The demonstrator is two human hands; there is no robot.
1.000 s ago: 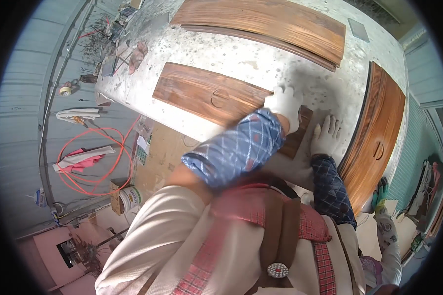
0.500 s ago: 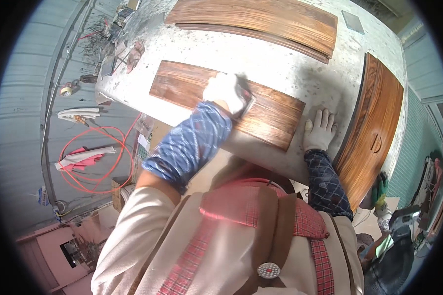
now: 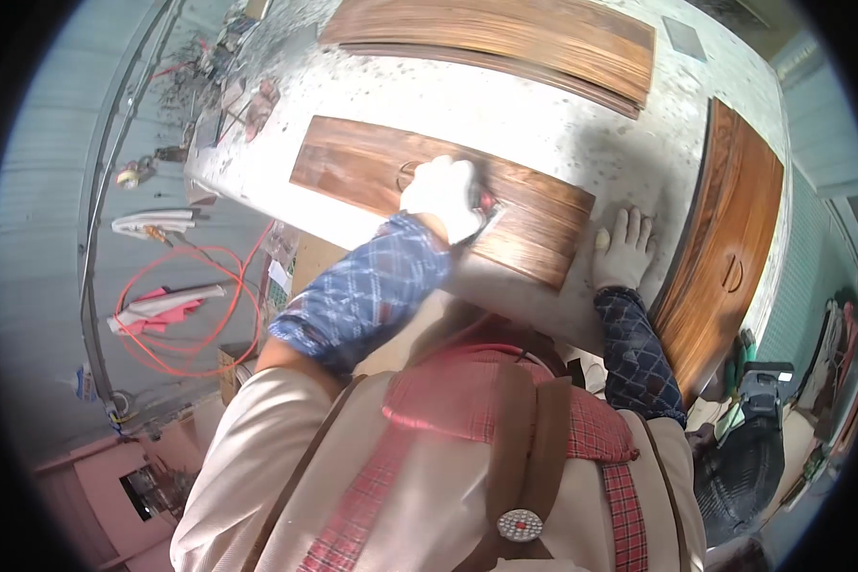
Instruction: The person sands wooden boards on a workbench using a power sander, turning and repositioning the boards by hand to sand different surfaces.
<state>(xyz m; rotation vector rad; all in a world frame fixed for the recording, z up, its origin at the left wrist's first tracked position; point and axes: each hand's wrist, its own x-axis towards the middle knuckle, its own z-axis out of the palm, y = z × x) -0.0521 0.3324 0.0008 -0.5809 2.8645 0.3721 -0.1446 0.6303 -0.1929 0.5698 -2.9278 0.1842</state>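
Note:
My left hand [image 3: 442,198], in a white glove, presses down on the wooden panel [image 3: 534,214] lying on the table in front of me. Its fingers are closed around a small flat pad [image 3: 489,204] with a red edge, partly hidden by the glove. Beside the hand, an oval ring mark [image 3: 406,175] shows on the dark-grained wood. To the right of the panel, my right hand [image 3: 624,250], also gloved, lies flat on the pale tabletop [image 3: 543,124] with its fingers spread. It holds nothing and is apart from the panel.
Stacked wooden panels [image 3: 505,38] lie at the table's far side. More panels [image 3: 725,238] run along the right edge, and a grey sheet [image 3: 683,39] sits at the far right corner. An orange hose [image 3: 186,367] hangs at left. A black object [image 3: 739,477] stands at lower right.
My left hand and the pad have shifted slightly on the panel, and the oval mark has come into sight. My right hand stays flat. A green glove at lower right is less visible.

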